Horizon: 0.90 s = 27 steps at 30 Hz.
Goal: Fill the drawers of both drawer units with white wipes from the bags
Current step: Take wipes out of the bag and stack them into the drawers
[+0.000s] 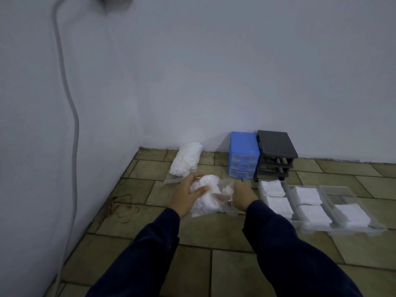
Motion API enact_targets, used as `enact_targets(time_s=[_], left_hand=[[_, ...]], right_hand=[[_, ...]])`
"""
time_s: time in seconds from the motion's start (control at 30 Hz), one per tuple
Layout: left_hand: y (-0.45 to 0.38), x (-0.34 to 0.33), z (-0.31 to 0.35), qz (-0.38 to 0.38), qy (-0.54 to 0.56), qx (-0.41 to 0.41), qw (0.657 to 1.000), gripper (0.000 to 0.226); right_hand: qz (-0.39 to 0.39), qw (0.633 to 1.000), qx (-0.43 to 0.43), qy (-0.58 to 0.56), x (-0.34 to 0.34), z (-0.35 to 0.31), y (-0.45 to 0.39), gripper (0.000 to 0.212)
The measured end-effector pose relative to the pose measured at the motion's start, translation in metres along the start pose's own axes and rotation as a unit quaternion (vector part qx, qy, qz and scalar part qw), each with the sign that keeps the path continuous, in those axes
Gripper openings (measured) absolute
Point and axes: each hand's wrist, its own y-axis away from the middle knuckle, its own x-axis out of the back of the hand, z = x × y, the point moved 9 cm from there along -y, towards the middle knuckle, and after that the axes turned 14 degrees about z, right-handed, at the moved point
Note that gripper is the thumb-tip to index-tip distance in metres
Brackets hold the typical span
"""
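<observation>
My left hand [188, 192] grips a clear plastic bag of white wipes [209, 198] above the tiled floor, thumb over the wipes. My right hand [243, 197] holds the bag's right side, its fingers showing through the plastic. A second, full bag of wipes [186, 160] lies by the wall behind. The blue drawer unit [243, 155] stands against the wall with its drawers in. Beside it the dark grey unit [275, 154] stands with empty slots. Three clear drawers lie on the floor to the right, each holding stacked white wipes [276, 199] [311, 203] [348, 212].
A grey hose [72, 133] runs down the left wall to the floor. White walls meet in a corner behind the bags. Bare floor tiles [214, 264] lie in front of me, between my dark sleeves.
</observation>
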Motion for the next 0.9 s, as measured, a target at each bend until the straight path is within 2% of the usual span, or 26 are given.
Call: enact_targets(time_s=[0.1,0.27,0.37,0.47,0.63,0.8,0.9], left_hand=[[0.000,0.002,0.001,0.014,-0.008,-0.003,1.000,0.032],[0.000,0.005,-0.002,0.024,0.004,0.016,1.000,0.028],[0.001,0.005,0.000,0.019,0.003,0.013,1.000,0.029],[0.002,0.003,-0.003,0.009,-0.006,0.013,1.000,0.030],[0.007,-0.001,-0.009,0.001,-0.015,0.011,1.000,0.033],[0.003,0.004,-0.007,-0.005,-0.034,-0.001,0.999,0.032],[0.003,0.004,-0.007,-0.013,-0.055,-0.008,0.998,0.036]], right_hand=[[0.052,0.998,0.019,-0.007,0.011,-0.006,0.001,0.048],[0.076,0.995,0.070,-0.003,0.014,-0.019,0.002,0.036],[0.038,0.994,0.085,0.057,0.010,-0.022,0.005,0.042],[-0.004,0.996,0.054,0.069,0.003,-0.013,0.005,0.046],[-0.041,0.990,0.045,0.127,-0.004,-0.003,0.005,0.037],[-0.052,0.996,0.066,0.021,-0.004,-0.005,0.004,0.042],[-0.035,0.996,0.048,-0.066,0.002,0.000,0.001,0.035]])
